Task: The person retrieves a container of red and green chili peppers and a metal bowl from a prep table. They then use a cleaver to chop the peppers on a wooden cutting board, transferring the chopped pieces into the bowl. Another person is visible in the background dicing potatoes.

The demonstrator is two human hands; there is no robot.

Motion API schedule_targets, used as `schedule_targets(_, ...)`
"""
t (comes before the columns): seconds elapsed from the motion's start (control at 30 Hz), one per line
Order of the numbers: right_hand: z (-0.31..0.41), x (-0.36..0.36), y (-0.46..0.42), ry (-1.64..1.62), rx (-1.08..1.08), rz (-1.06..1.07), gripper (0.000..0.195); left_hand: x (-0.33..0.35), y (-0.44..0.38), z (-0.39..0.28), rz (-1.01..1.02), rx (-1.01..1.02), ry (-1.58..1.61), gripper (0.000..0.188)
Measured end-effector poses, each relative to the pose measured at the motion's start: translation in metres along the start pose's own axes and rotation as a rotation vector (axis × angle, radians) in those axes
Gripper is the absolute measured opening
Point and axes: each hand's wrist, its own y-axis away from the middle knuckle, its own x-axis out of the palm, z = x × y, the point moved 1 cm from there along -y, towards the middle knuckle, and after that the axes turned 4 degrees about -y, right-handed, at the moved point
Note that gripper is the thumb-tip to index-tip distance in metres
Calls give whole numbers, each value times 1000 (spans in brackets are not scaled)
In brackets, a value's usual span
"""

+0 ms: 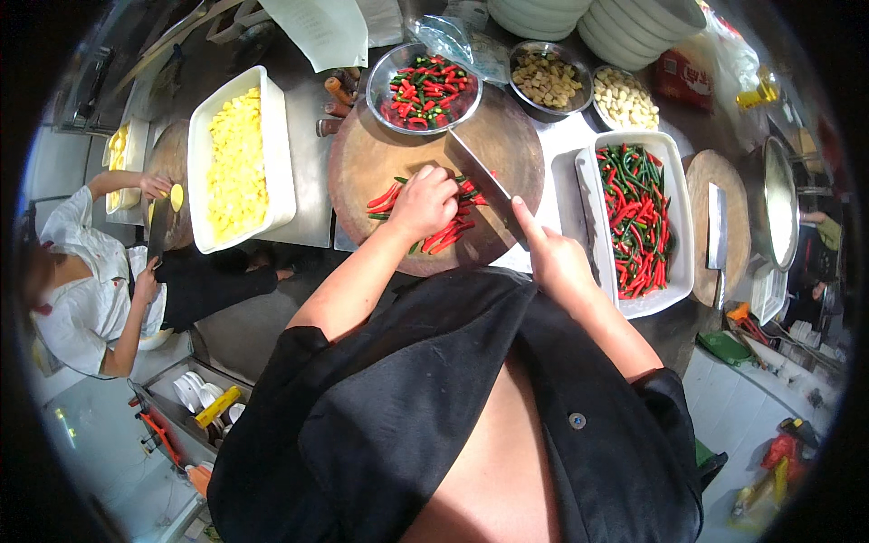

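Observation:
My left hand point(428, 202) presses down on a bunch of red and green chillies point(445, 239) lying on a round wooden chopping block point(502, 129). My right hand point(555, 252) grips the handle of a cleaver point(485, 180), its blade slanting up and left across the block beside the left fingers. Some chilli pieces show around the blade; the exact contact of its edge is hidden. At the block's far edge sits a steel bowl point(373, 95) with cut red and green chilli pieces point(434, 88). Whole chillies point(635, 217) fill a white plastic tub point(681, 251) to the right.
Left of the block stands a white tub point(277, 170) of diced yellow food point(237, 163). Small bowls hold tan cubes point(551, 80) and peeled garlic cloves point(624, 98). Another cleaver point(716, 227) rests on a second block point(699, 180). At far left, a co-worker point(88, 285) slices with a knife.

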Motion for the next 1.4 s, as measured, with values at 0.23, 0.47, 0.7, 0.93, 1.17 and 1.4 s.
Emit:
schedule_targets(0.23,6,5,-3,56,-3,105,99,13,4,1,28,50,-5,13)
schedule_targets(0.47,-2,25,-18,71,-15,37,98,6,-6,4,66,42,-26,16)
schedule_targets(0.7,-1,28,-14,49,-15,-5,90,2,1,5,-26,59,100,9)
schedule_targets(0.93,14,11,-7,42,4,-34,88,-14,0,22,-43,49,147,8)
schedule_targets(1.17,26,-6,-4,-19,-15,32,89,0,11,25,-39,42,42,17)
schedule_targets(1.4,23,15,-10,24,27,123,95,3,13,22,57,-2,49,26)
